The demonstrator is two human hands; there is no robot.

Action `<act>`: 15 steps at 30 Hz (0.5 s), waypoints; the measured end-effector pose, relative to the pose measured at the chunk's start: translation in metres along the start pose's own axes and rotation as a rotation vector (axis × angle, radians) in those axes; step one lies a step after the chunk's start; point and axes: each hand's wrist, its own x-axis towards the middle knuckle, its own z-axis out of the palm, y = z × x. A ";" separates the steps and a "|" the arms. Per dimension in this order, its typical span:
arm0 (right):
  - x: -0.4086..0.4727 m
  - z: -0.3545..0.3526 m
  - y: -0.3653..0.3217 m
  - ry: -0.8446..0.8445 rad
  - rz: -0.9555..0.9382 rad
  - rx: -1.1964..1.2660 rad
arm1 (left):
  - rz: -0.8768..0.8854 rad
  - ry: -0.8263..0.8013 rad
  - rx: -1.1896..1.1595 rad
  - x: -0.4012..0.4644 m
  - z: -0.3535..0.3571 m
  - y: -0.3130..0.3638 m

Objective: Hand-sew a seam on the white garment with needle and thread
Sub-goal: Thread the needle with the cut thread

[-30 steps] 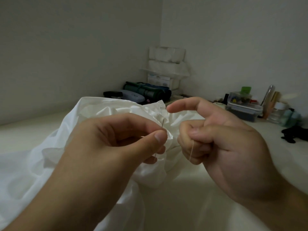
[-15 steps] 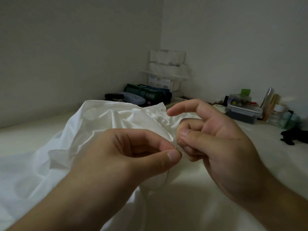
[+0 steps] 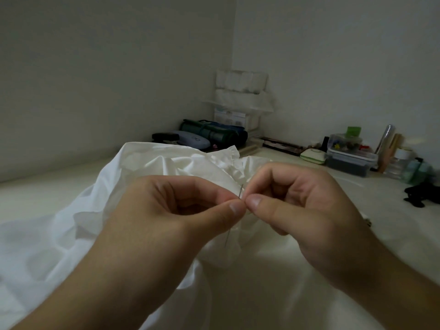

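A: Two hands meet at one spot. The left hand [image 3: 166, 210] pinches the thin grey metal needle [image 3: 240, 194] between thumb and forefinger, and the right hand [image 3: 302, 206] closes its own thumb and forefinger on the same place from the other side.

B: Which way does the needle run?

A: Nearly upright, leaning slightly right at the top. Its upper end shows just above the two thumbs; the lower part is hidden behind the left thumb.

B: And the thread?

A: A fine pale thread [image 3: 227, 236] hangs down below the left thumb. Whether it passes through the eye I cannot tell.

B: Where is the garment?

A: The crumpled white cotton garment [image 3: 95, 210] lies heaped on the pale table [image 3: 35, 186], directly behind and under both hands, its frilled edge [image 3: 232, 154] just beyond the fingertips.

B: So which hand takes the needle on?

A: Both are equally near; the tips touch around it. I judge the right fingers are placed to draw it upward along its own axis, away from the cloth, while the left steadies the fold. The risk is the thread snagging under the left thumb.
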 end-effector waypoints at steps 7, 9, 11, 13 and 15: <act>-0.002 0.001 0.002 0.043 -0.022 -0.109 | 0.027 0.071 0.085 -0.001 -0.001 0.001; -0.002 0.001 0.002 0.069 -0.029 -0.090 | 0.027 0.098 0.093 -0.001 -0.001 0.000; -0.001 0.000 0.001 0.098 -0.022 -0.054 | 0.029 0.124 0.101 0.000 -0.002 -0.002; -0.001 -0.001 0.000 0.117 -0.021 -0.005 | 0.045 0.146 0.113 0.000 -0.001 -0.003; -0.001 -0.001 -0.001 0.123 -0.032 0.056 | 0.059 0.158 0.124 -0.001 0.000 -0.004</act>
